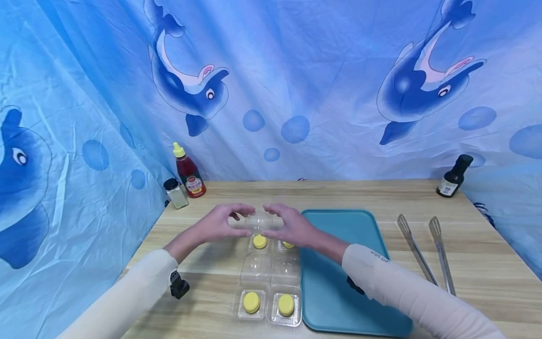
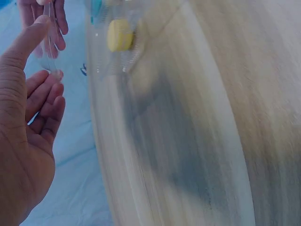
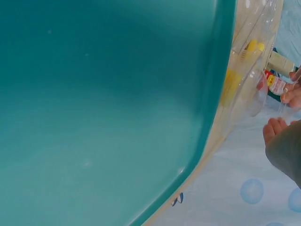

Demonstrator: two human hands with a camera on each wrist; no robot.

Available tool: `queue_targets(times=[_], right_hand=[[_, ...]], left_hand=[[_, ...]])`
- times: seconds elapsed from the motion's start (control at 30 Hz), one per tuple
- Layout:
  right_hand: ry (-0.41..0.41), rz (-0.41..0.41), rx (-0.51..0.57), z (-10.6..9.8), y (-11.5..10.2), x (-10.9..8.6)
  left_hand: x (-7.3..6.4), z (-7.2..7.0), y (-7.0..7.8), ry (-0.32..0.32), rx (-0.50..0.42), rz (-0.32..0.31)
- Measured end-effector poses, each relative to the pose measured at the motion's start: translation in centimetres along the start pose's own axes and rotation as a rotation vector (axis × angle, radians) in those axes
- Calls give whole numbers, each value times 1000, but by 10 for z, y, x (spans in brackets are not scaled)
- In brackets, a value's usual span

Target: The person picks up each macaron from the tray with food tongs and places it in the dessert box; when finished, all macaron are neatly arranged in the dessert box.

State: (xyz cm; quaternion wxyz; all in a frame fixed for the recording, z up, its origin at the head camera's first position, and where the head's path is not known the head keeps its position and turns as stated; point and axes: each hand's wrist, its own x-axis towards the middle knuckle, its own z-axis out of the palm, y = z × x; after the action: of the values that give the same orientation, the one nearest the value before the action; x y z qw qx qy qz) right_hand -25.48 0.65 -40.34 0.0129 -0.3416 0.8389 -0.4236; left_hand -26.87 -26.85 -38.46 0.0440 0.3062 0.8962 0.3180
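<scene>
My left hand (image 1: 220, 223) pinches the left edge of a raised clear plastic lid (image 1: 259, 221), thumb below and fingers above. From the other side my right hand (image 1: 292, 227) grips the same lid by its right edge. The lid belongs to a clear box with a yellow macaron (image 1: 260, 241) inside. Beside it, partly hidden by my right hand, another open box holds a second yellow macaron (image 1: 288, 245). Nearer stand two more open clear boxes, each with a macaron (image 1: 251, 302) in its base. In the left wrist view, the thumb and fingertips meet the thin lid (image 2: 50, 42).
A teal tray (image 1: 338, 301) lies right of the boxes, under my right forearm. Metal tongs (image 1: 423, 263) lie spread beyond it. A red sauce bottle (image 1: 192, 176) and a black-capped shaker (image 1: 175, 193) stand back left, a dark bottle (image 1: 454, 176) back right.
</scene>
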Motion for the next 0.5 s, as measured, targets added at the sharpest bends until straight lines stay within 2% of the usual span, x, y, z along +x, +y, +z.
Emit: queue_targets(times=[0.1,0.23,0.43,0.5], right_hand=[[-46,18,-12,1,1,-1],[-55,10,-61,5,3,-2],[-61,25,-222,14,1,-3],[-63,37,-237,16,0,-3]], left_hand=[[-3,3,-1,8,60,37],[-6,8,-3,-1,132,75],[-9,15,-6,-37,177,84],[-10,16,-6,-37,177,91]])
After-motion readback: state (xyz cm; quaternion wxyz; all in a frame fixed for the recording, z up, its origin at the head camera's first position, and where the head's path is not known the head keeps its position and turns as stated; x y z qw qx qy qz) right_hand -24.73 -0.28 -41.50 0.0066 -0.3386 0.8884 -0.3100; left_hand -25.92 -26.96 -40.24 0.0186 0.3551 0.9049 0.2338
